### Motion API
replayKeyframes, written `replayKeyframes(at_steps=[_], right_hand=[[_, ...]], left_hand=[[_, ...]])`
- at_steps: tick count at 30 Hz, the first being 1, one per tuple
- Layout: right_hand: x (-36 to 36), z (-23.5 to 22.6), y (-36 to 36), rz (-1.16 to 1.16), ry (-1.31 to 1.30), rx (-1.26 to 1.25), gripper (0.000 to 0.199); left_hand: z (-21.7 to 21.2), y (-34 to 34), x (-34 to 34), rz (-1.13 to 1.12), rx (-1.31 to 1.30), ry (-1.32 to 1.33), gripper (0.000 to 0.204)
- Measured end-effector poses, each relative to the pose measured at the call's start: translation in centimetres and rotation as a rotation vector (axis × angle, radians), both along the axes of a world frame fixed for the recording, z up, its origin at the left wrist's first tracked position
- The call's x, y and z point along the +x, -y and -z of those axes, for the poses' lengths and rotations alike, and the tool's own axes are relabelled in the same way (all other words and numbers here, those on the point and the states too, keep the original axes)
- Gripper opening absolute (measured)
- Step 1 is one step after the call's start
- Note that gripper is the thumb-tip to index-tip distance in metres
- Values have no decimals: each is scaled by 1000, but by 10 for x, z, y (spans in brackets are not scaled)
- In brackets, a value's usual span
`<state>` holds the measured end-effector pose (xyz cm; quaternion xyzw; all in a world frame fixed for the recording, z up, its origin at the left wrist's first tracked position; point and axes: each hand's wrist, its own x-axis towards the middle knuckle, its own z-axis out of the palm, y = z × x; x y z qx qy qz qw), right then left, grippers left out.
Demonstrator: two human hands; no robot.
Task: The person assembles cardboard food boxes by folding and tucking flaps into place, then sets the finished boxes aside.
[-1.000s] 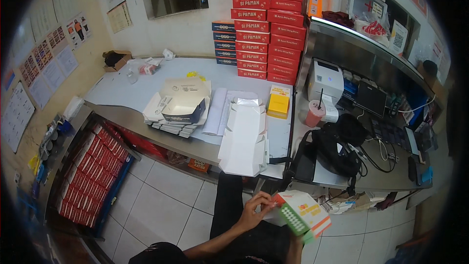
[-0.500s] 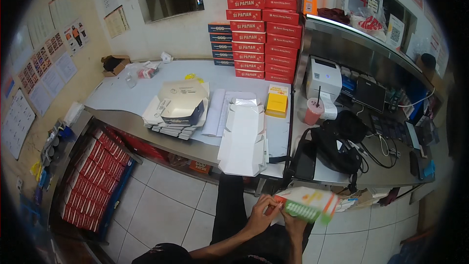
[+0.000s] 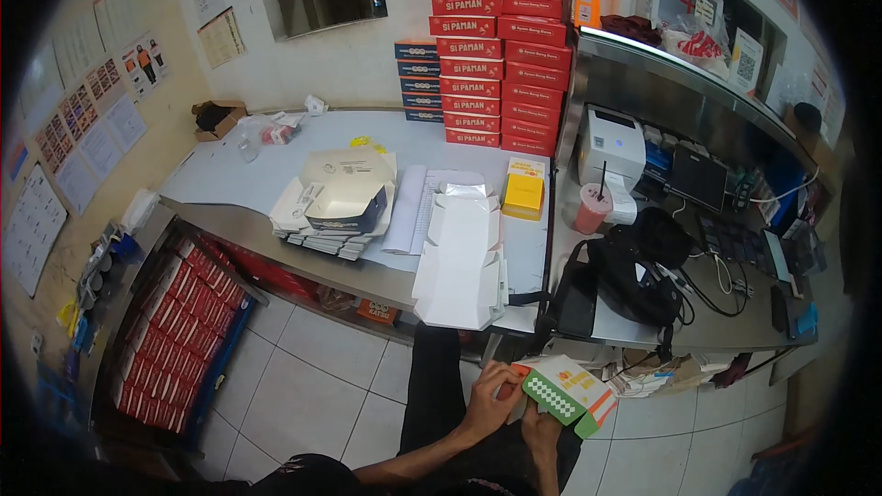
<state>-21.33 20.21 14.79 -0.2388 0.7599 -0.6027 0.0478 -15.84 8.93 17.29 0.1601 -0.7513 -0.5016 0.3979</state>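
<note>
Jointly, one left hand [image 3: 491, 399] and one right hand [image 3: 542, 430] hold one carton [image 3: 571, 389].

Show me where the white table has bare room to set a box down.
The widest bare patch of the table lies at left, between the plastic bag and the carton pile. A narrower strip runs before the yellow box, right of the flattened white carton. The right-hand counter is crowded: printer, pink drink, black bag.

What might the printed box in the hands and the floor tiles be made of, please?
The box looks like smooth paperboard, judging by its thin, folded panels; a coating is hard to confirm. The floor tiles look like pale, perhaps glazed ceramic, given their even surface and dark joints.
</note>
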Motion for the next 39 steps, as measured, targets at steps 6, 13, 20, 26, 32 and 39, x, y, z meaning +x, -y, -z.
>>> replayKeyframes(at_steps=[6,13,20,26,32,39], right_hand=[[-4,-21,8,-43,-61,8,19],[0,-27,9,45,-240,39,17],[-1,-19,2,-97,-171,70,17],[14,-25,1,-128,-415,246,26],[3,-3,-10,-215,-650,347,31],[-13,-26,2,218,-587,-26,34]], left_hand=[[8,-7,2,-87,96,-19,10],[20,-5,5,21,86,-74,11],[17,-7,1,-95,69,-105,11],[9,3,5,-77,-28,-52,10],[-7,8,8,-99,-97,-55,18],[1,24,11,69,-48,-63,36]])
